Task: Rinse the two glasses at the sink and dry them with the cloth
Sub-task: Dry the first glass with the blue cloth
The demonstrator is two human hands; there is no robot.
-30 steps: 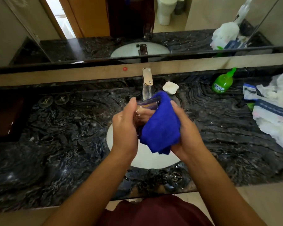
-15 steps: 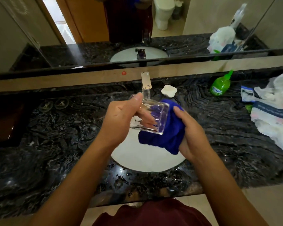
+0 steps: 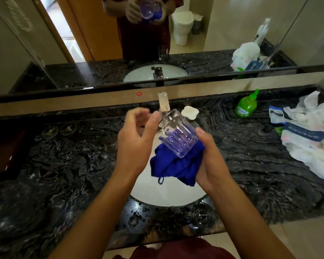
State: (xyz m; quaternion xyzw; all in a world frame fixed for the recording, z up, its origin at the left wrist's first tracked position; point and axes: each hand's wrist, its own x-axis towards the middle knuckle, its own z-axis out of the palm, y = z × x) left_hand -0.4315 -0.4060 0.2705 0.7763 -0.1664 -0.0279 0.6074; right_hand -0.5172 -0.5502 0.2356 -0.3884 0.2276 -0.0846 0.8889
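Note:
Over the white sink basin (image 3: 166,197) a ribbed clear glass (image 3: 178,135) is tilted, its thick base toward the faucet (image 3: 164,103). A blue cloth (image 3: 174,169) is bunched at its mouth and shows through the glass wall. My right hand (image 3: 211,165) grips the cloth from the right, its thumb against the glass. My left hand (image 3: 137,146) is beside the glass on the left, thumb touching its side, fingers loosely curled and blurred, apart from it. A second clear glass (image 3: 201,216) stands on the wet counter at the basin's front right.
Dark marble counter (image 3: 64,165) surrounds the basin. A white soap dish (image 3: 190,112) sits right of the faucet, a green pump bottle (image 3: 246,106) further right, and white plastic bags (image 3: 310,135) at the far right. A mirror runs along the back.
The glass has turned so its base points up toward the faucet. My left hand has let go its grip and now only its thumb touches. The cloth hangs lower.

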